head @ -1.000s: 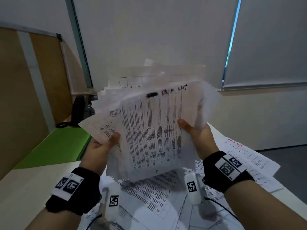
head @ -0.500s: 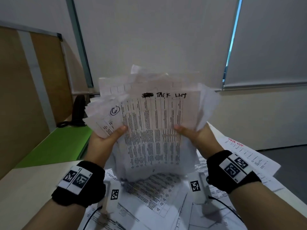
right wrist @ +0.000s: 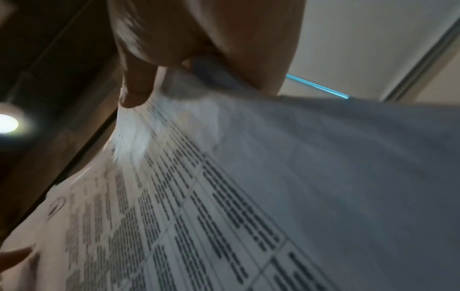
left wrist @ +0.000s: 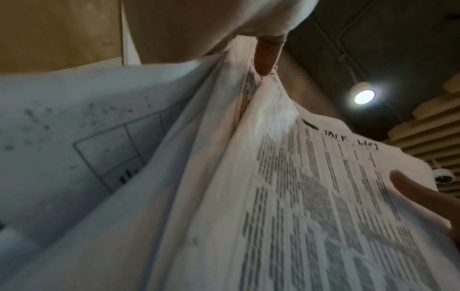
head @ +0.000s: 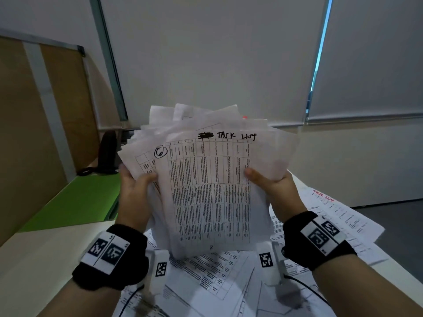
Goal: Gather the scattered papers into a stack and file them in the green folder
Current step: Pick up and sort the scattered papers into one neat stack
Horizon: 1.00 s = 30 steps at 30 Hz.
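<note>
I hold an uneven stack of printed papers (head: 210, 191) upright above the table; its front sheet is a table headed "TASK LIST". My left hand (head: 135, 191) grips the stack's left edge, thumb on the front. My right hand (head: 267, 186) grips the right edge the same way. In the left wrist view the stack (left wrist: 286, 187) fans out below my left thumb (left wrist: 266, 55). The right wrist view shows the front sheet (right wrist: 199, 196) under my right thumb (right wrist: 137, 86). The green folder (head: 75, 202) lies flat at the left, behind the table corner.
More loose printed sheets (head: 217, 277) cover the white table (head: 41, 259) under my wrists, and some (head: 338, 216) overhang its right edge. A black desk phone (head: 107, 154) stands behind the folder, beside a brown partition (head: 34, 133). Blinds (head: 206, 53) hang ahead.
The fanned sheets have drawn closer together and the stack stands more upright. Both hands have slid higher along its side edges.
</note>
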Each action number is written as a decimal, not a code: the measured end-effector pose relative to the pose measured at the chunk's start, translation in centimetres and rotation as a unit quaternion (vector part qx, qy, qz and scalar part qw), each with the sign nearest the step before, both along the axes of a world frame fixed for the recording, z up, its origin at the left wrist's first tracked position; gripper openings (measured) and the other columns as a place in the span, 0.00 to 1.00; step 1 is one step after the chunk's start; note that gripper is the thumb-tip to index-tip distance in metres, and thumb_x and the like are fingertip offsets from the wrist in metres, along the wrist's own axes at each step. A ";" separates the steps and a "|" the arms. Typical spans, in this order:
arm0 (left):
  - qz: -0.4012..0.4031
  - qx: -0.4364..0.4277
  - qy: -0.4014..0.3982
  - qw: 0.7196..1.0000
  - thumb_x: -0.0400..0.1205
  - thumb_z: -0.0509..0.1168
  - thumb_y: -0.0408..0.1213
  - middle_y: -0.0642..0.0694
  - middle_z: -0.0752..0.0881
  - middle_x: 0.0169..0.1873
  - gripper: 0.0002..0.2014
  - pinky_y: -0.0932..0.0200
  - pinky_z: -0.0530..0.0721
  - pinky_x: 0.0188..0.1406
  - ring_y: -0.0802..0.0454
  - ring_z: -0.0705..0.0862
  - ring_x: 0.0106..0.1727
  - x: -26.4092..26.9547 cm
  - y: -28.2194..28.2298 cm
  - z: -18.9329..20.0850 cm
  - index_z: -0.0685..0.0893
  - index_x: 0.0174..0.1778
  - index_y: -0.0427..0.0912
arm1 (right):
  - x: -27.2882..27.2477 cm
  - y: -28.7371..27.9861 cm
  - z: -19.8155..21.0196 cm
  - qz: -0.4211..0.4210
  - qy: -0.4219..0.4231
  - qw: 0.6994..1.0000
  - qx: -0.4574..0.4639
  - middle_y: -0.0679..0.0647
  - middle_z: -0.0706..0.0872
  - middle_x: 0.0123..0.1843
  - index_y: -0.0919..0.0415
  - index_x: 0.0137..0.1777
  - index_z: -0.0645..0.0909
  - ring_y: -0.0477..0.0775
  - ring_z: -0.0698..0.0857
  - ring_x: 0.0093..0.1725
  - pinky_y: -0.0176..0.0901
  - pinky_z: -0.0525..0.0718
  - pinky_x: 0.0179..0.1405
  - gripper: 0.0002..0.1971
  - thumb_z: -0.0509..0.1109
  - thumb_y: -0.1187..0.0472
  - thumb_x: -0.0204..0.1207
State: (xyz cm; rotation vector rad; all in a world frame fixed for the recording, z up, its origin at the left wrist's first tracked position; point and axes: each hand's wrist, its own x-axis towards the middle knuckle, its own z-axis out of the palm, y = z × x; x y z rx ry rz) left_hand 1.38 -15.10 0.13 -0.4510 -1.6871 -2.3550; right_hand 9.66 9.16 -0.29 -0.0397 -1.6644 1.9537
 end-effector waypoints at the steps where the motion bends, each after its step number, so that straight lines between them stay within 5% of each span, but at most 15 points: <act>1: -0.002 0.000 0.016 1.000 0.78 0.58 0.30 0.45 0.83 0.58 0.25 0.51 0.81 0.58 0.47 0.83 0.60 -0.1 -0.1 0.4 0.65 0.72 0.44 | 0.0 0.0 0.2 0.009 0.007 1.000 -0.003 0.46 0.92 0.38 0.60 0.51 0.84 0.42 0.90 0.39 0.30 0.84 0.33 0.16 0.78 0.61 0.63; 4: -0.017 -0.020 0.026 0.999 0.75 0.59 0.28 0.50 0.83 0.51 0.25 0.58 0.84 0.48 0.53 0.84 0.54 -0.2 0.4 0.4 0.66 0.68 0.44 | -0.2 -0.6 0.2 0.028 0.003 0.999 0.030 0.46 0.92 0.44 0.56 0.53 0.83 0.41 0.90 0.46 0.29 0.85 0.39 0.19 0.78 0.59 0.61; 6: -0.028 -0.034 0.024 0.999 0.70 0.60 0.30 0.51 0.84 0.50 0.25 0.56 0.82 0.52 0.53 0.84 0.53 0.1 0.8 0.3 0.69 0.64 0.48 | -0.5 -1.1 0.2 0.020 0.006 0.999 0.044 0.50 0.92 0.49 0.57 0.57 0.83 0.45 0.90 0.50 0.32 0.86 0.43 0.21 0.79 0.60 0.62; 9: -0.011 0.011 0.008 1.000 0.77 0.61 0.29 0.53 0.84 0.49 0.16 0.57 0.81 0.50 0.55 0.84 0.51 -0.3 0.6 0.6 0.74 0.57 0.52 | -0.8 -1.1 0.8 0.001 0.024 1.000 0.000 0.53 0.93 0.44 0.60 0.52 0.85 0.51 0.91 0.46 0.38 0.88 0.40 0.21 0.80 0.57 0.58; 12: 0.012 -0.008 0.011 1.000 0.77 0.65 0.32 0.55 0.83 0.44 0.17 0.61 0.79 0.41 0.58 0.84 0.45 -0.5 -0.3 0.5 0.70 0.59 0.45 | -0.7 -0.3 0.9 0.024 0.008 1.000 -0.010 0.54 0.92 0.48 0.59 0.53 0.85 0.54 0.91 0.49 0.46 0.89 0.49 0.20 0.79 0.58 0.59; 16: -0.020 -0.044 0.016 0.999 0.80 0.60 0.30 0.50 0.85 0.49 0.18 0.57 0.81 0.48 0.60 0.86 0.47 0.2 -0.2 0.7 0.70 0.66 0.43 | -0.6 -0.6 1.0 0.059 -0.019 0.998 0.033 0.52 0.91 0.52 0.60 0.60 0.82 0.51 0.90 0.54 0.40 0.88 0.51 0.24 0.79 0.62 0.61; 18: -0.039 -0.004 -0.001 0.999 0.84 0.58 0.48 0.44 0.85 0.60 0.21 0.44 0.80 0.62 0.52 0.84 0.61 0.2 -0.2 1.4 0.73 0.71 0.43 | -0.7 -0.9 1.6 0.049 0.013 0.999 0.009 0.52 0.92 0.51 0.60 0.58 0.83 0.51 0.90 0.53 0.41 0.88 0.50 0.24 0.79 0.62 0.60; 20: -0.047 0.011 -0.016 0.999 0.74 0.53 0.72 0.47 0.85 0.63 0.38 0.39 0.77 0.68 0.48 0.82 0.66 0.3 -0.5 1.7 0.76 0.71 0.48 | -0.8 -1.0 2.1 0.042 0.036 0.998 -0.001 0.54 0.92 0.52 0.59 0.58 0.83 0.54 0.90 0.54 0.45 0.88 0.52 0.24 0.79 0.61 0.59; 23: -0.050 -0.016 0.005 0.999 0.63 0.56 0.79 0.51 0.87 0.60 0.48 0.45 0.83 0.61 0.50 0.85 0.63 0.5 -0.2 1.4 0.71 0.74 0.52 | -0.9 -1.1 2.0 0.034 0.032 0.999 0.019 0.55 0.91 0.52 0.55 0.58 0.82 0.57 0.89 0.55 0.52 0.87 0.54 0.26 0.80 0.60 0.57; 25: -0.046 -0.051 0.039 0.997 0.60 0.65 0.77 0.50 0.83 0.62 0.44 0.42 0.81 0.62 0.48 0.83 0.64 0.7 0.2 1.5 0.68 0.70 0.60 | -1.0 -1.5 2.0 0.021 0.030 0.998 0.042 0.53 0.92 0.51 0.52 0.55 0.83 0.53 0.90 0.53 0.51 0.87 0.54 0.23 0.80 0.57 0.57; 27: -0.025 -0.068 0.066 0.995 0.66 0.67 0.66 0.53 0.83 0.58 0.28 0.46 0.82 0.61 0.51 0.84 0.61 0.8 0.5 2.2 0.69 0.60 0.67 | -1.3 -1.9 2.4 0.002 0.036 0.998 0.045 0.49 0.93 0.44 0.54 0.52 0.84 0.48 0.91 0.48 0.43 0.89 0.48 0.19 0.79 0.54 0.59; 30: -0.030 -0.056 0.058 0.996 0.77 0.67 0.43 0.54 0.84 0.53 0.20 0.60 0.87 0.48 0.61 0.87 0.49 0.4 0.3 2.6 0.70 0.63 0.58 | -1.4 -1.4 2.7 -0.017 0.021 0.999 0.028 0.48 0.93 0.39 0.58 0.49 0.85 0.48 0.92 0.41 0.41 0.90 0.40 0.14 0.76 0.52 0.66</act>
